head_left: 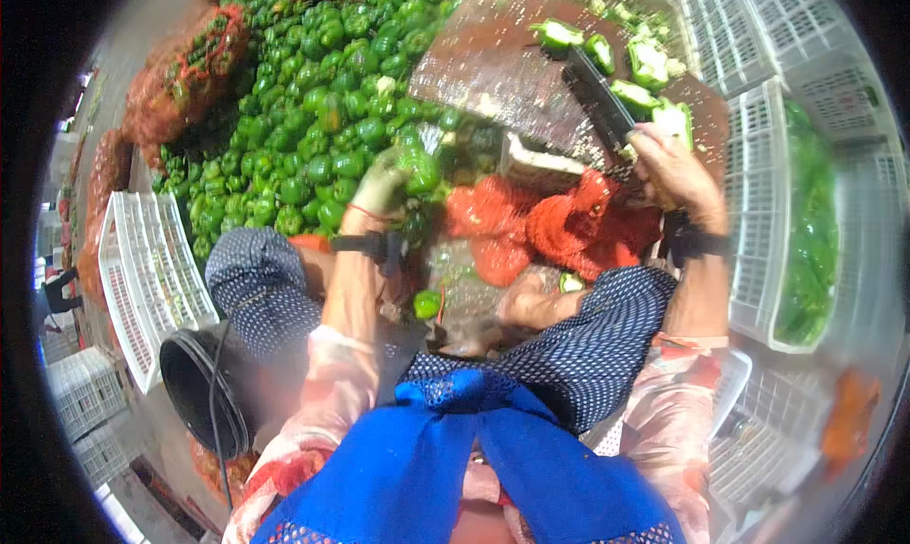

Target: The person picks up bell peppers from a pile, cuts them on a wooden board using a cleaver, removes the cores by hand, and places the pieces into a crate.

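My left hand (377,186), in a pale glove, closes round a whole green bell pepper (422,171) at the near edge of a large pile of green bell peppers (313,117). To the right, my right hand (678,172) grips the handle of a knife (597,94). Its broad dark blade lies over a brown cutting board (483,56) strewn with pale seeds. Cut pepper pieces (648,63) rest on the board beside and beyond the blade. The fingertips of my right hand are partly hidden behind the handle.
Red mesh netting (578,224) lies between my knees, below a white-edged block (540,160). A white crate of green peppers (806,241) stands at right. On the left are a white crate (156,279), a black bucket (194,392) and a filled red mesh sack (185,75).
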`<state>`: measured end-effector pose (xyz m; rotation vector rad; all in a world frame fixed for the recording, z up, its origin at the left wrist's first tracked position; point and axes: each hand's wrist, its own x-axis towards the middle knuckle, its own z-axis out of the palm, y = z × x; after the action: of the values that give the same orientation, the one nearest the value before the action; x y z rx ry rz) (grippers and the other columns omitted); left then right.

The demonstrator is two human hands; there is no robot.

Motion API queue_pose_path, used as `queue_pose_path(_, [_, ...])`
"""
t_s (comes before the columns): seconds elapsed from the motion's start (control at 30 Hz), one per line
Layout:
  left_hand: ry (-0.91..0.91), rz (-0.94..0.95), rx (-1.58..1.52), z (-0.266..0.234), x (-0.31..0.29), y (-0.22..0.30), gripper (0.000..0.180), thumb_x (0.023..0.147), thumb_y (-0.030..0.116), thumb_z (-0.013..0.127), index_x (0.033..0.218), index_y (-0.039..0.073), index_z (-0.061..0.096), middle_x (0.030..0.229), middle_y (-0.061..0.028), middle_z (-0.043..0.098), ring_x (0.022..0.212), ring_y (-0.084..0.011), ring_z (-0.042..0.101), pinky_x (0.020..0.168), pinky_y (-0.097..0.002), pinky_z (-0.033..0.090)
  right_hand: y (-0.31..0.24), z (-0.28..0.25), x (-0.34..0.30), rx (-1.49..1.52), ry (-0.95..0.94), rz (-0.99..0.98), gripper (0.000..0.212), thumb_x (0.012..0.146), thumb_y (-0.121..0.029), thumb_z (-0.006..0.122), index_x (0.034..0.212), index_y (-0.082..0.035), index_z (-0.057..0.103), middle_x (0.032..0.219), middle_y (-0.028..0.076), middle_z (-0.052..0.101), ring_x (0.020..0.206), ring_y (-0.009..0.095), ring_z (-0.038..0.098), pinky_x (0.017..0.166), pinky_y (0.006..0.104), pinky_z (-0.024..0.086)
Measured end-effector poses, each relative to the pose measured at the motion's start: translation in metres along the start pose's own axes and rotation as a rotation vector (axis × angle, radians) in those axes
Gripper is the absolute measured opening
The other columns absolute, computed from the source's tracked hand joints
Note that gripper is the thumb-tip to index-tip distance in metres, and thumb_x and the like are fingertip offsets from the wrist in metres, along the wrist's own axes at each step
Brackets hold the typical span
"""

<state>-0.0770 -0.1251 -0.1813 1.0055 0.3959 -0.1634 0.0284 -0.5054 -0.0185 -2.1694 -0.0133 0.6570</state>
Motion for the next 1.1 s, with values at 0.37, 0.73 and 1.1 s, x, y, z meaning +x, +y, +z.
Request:
queue_pose_path(0.37, [-0.034,0.78,1.519,0.207,0.087,0.085,0.047,0.078,0.018,0.069,0.121,0.006,0.055,0.124,-0.0174,0.055,0.114,-0.0357,0.052,0.1,-0.0401,0.042,0.009,0.012,-0.004,0.255,0.018,-0.176,0.042,0.097,-0.038,0.045,0.121,-0.004,0.051,0.073,0.001,0.054,0.053,0.007,0.05,0.04,0.0217,0.039])
queue_pose_path(0.73, [-0.038,0.719,1.143,0.179,0.081,0.057,0.042,0.085,0.013,0.064,0.124,0.003,0.051,0.123,-0.0181,0.055,0.12,-0.0306,0.05,0.102,-0.0373,0.04,0.002,0.011,-0.02,0.231,-0.019,-0.112,0.04,0.098,-0.036,0.049,0.121,-0.004,0.052,0.067,-0.001,0.051,0.049,0.008,0.048,0.044,0.022,0.042])
queue_pose_path(1.1, [0.009,0.555,1.019,0.183,0.105,0.053,0.047,0.086,0.025,0.067,0.124,0.002,0.051,0.12,-0.0195,0.058,0.112,-0.0299,0.057,0.096,-0.0358,0.044,-0.014,0.02,-0.019,0.189,-0.022,-0.186,0.043,0.099,-0.034,0.046,0.126,-0.002,0.049,0.067,0.0,0.053,0.046,0.009,0.049,0.042,0.0231,0.043])
